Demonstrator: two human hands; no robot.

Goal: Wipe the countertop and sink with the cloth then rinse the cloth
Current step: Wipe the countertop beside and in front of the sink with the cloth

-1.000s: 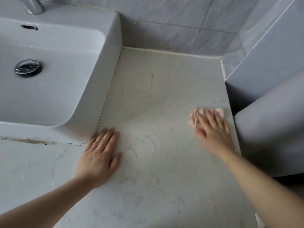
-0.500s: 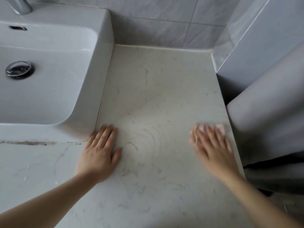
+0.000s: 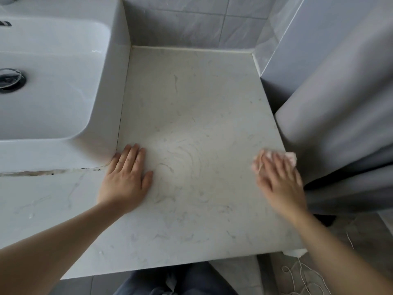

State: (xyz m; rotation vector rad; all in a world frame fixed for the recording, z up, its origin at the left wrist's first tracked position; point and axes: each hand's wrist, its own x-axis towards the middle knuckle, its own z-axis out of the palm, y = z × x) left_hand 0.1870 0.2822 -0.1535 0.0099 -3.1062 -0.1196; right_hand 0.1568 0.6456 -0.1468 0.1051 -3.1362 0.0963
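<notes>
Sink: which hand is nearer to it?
Left. The left hand lies flat by the front corner of the sink; the right hand presses the cloth at the far edge of the countertop.

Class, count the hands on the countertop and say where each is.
2: left hand flat beside the sink corner; right hand pressing the pink cloth at the countertop right edge.

Bare countertop (image 3: 191, 116) between sink (image 3: 118, 92) and curtain (image 3: 340, 107)

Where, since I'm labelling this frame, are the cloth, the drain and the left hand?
cloth (image 3: 291, 157): head view, its exposed pink corner.
drain (image 3: 9, 78): head view, its chrome cap.
left hand (image 3: 125, 179): head view, the back of the hand.
</notes>
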